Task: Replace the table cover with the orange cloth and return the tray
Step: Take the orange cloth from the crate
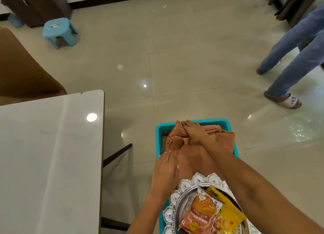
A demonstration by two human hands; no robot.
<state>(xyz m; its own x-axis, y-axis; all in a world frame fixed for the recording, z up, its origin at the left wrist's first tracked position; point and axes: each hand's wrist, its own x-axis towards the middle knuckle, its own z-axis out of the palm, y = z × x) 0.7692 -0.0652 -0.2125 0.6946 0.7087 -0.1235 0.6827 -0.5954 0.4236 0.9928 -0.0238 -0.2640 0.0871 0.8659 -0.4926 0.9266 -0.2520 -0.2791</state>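
While I watch from far away, my right hand [193, 133] lies on the folded orange cloth [191, 151] in the blue bin [160, 130], fingers maybe curling into a fold. My left hand [164, 172] rests flat on the cloth's near edge. Beside it, the silver tray [185, 184] holds 2 snack packets [201, 211]. To the left, the white table [49, 154] stands bare.

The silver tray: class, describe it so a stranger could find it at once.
Start at the white table; right of it stands a turquoise bin holding the orange cloth. At the bin's near end lies the silver tray, marked by its scalloped embossed rim and the snack packets on it.
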